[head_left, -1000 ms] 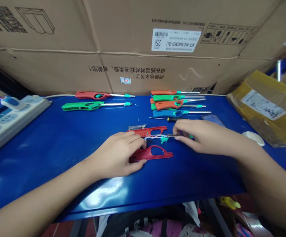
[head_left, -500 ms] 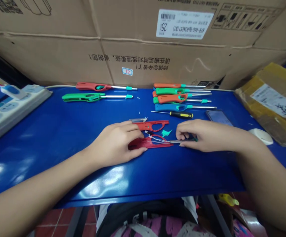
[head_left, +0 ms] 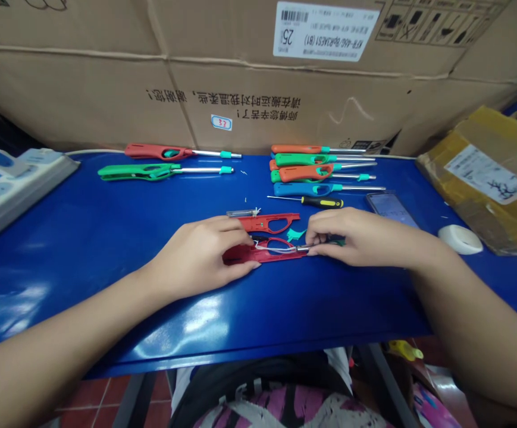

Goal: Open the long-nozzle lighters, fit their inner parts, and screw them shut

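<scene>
My left hand [head_left: 207,249] is closed around the left end of a red lighter shell half [head_left: 272,257], which lies on the blue table. Between the thumb and fingers of my right hand [head_left: 347,236] is a metal lighter tube [head_left: 303,248], its left end at the shell's right end. Thin white wires [head_left: 273,248] run from the tube into the shell. A second red shell half [head_left: 262,223] lies just behind, with a clear fuel tank [head_left: 241,213] past it. The small teal trigger [head_left: 294,235] sits near my right fingertips.
Assembled lighters [head_left: 303,172] lie in a row at the back, and red [head_left: 155,151] and green [head_left: 137,172] ones at the left. A screwdriver [head_left: 322,203], phone [head_left: 391,208], white mouse [head_left: 460,239], taped carton [head_left: 485,178] and power strip [head_left: 21,181] surround the work.
My right hand has moved slightly left with the tube, bringing its end over the red shell's right end. My left hand keeps its hold. The view has shifted a little.
</scene>
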Tool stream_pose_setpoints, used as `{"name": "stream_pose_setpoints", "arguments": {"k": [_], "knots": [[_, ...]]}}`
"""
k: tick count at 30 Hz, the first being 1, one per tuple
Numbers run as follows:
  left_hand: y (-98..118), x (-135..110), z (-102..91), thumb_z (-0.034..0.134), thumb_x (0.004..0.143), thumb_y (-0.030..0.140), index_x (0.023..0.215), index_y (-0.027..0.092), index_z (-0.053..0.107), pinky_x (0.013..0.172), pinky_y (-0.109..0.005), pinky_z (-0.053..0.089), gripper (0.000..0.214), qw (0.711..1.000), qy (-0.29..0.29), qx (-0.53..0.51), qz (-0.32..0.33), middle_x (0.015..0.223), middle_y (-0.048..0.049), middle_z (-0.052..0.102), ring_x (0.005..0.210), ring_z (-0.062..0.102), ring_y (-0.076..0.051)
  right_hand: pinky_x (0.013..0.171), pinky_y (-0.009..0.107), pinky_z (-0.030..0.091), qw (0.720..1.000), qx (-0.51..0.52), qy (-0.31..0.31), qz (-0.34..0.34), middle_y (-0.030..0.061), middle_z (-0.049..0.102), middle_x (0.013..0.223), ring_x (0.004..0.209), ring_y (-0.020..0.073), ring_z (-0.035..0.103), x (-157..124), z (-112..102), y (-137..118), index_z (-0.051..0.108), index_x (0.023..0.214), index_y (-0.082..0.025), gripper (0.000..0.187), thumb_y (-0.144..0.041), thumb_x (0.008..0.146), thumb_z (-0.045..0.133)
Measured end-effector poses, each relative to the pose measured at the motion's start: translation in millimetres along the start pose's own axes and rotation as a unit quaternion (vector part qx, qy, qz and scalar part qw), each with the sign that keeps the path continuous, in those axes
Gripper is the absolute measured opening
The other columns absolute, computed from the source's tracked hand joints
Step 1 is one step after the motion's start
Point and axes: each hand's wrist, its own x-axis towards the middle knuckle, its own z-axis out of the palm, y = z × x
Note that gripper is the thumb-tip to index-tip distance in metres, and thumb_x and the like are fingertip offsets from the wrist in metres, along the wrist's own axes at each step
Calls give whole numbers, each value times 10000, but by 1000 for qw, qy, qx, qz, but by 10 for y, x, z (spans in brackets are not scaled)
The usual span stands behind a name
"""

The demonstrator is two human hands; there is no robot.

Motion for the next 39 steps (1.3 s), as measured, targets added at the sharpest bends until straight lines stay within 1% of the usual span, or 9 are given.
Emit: {"name": "stream_pose_setpoints", "arguments": {"k": [5,11,16,23,30,32,35,37,39], "knots": [[-3,-5,24,695,914,426,916,194,720,649,-300,492,233,1000,11,11,-2,928,-33,728,867,690,-214,777,289,471,997,40,44,-46,44,713,963,865,167,639,-30,-42,-56,684,952,-206,156,-343,973,614],[-4,8,13,690,921,399,976,205,745,688,-302,521,209,1000,2,-10,-6,988,-31,746,900,699,-211,723,296,436,999,-26,-14,13,31,700,906,808,178,623,-28,-27,30,692,912,-216,121,-313,944,628],[-5,7,6,685,921,389,1008,209,747,699,-312,534,209,1000,-9,-11,-13,1016,-26,753,923,712,-220,708,287,416,999,-40,-12,23,26,701,913,807,174,617,-17,-5,85,683,900,-222,84,-282,929,632],[-19,4,5,679,923,371,1030,206,734,697,-298,528,205,1000,-11,-20,-9,1034,-30,756,915,721,-210,687,284,400,999,-36,-10,11,29,697,881,787,170,614,29,15,31,669,853,-205,120,-265,944,620],[-32,-6,25,691,926,421,1044,203,732,692,-288,521,251,1000,-5,-29,-4,1030,-41,746,892,711,-199,674,283,397,999,-15,-16,39,17,684,861,762,161,597,39,26,25,665,839,-205,93,-245,923,653],[-37,-7,33,689,930,414,1053,199,732,695,-290,524,251,999,-4,-34,-3,1027,-43,741,888,708,-197,698,290,410,999,-18,-5,30,25,675,913,802,171,596,36,33,29,665,890,-210,89,-289,930,661],[-33,-1,43,691,931,385,1078,192,727,713,-291,533,245,999,-1,-47,-4,1046,-48,735,908,704,-198,768,299,437,999,-12,47,-6,40,657,1031,904,182,601,55,81,2,652,981,-212,151,-346,924,692],[-19,2,42,689,932,363,1098,192,720,715,-287,534,240,998,2,-57,-6,1067,-50,728,929,699,-199,810,298,450,997,6,78,-29,43,647,1066,943,179,603,80,134,-36,642,1009,-213,143,-325,932,687],[5,-1,34,679,935,335,1112,196,708,703,-278,529,227,998,4,-64,-9,1081,-49,719,923,693,-192,816,301,458,996,17,80,-39,50,640,1079,947,180,603,106,190,-76,644,1032,-218,106,-293,957,646]]}}
